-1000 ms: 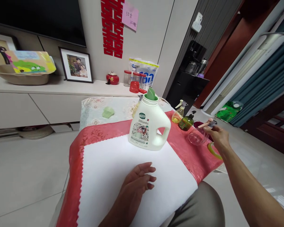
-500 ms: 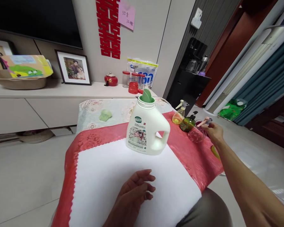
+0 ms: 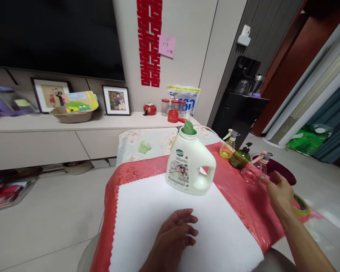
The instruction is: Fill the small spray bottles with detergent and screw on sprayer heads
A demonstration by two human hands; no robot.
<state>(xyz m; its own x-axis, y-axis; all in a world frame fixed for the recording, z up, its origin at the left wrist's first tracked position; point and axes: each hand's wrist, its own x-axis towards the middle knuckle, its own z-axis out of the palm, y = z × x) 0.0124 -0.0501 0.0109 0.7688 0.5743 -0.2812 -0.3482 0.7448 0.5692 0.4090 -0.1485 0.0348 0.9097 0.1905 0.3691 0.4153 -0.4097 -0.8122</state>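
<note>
A cream-white laundry detergent jug (image 3: 191,166) stands upright on a white cloth (image 3: 147,223), its neck uncapped and a green pour spout showing. My left hand (image 3: 177,234) hovers over the cloth in front of the jug, palm sideways, fingers loosely bent and apart, holding nothing. At the right side of the table, my right hand (image 3: 280,190) is beside a clear spray bottle (image 3: 251,173) with a pinkish nozzle. Its fingers are apart and nothing shows in them. A roll of yellow-green tape (image 3: 302,204) lies partly behind that wrist.
A green pump bottle (image 3: 240,158) and a yellow-liquid spray bottle (image 3: 228,148) stand behind the clear one. Red plastic sheeting (image 3: 141,168) covers the table. Farther back are a pale green crumpled piece (image 3: 144,147), a red scoop (image 3: 173,116) and lidded jars (image 3: 164,107).
My right hand has let go of the clear spray bottle's top and moved down and right of it. The view has shifted left and up; my left hand keeps its pose.
</note>
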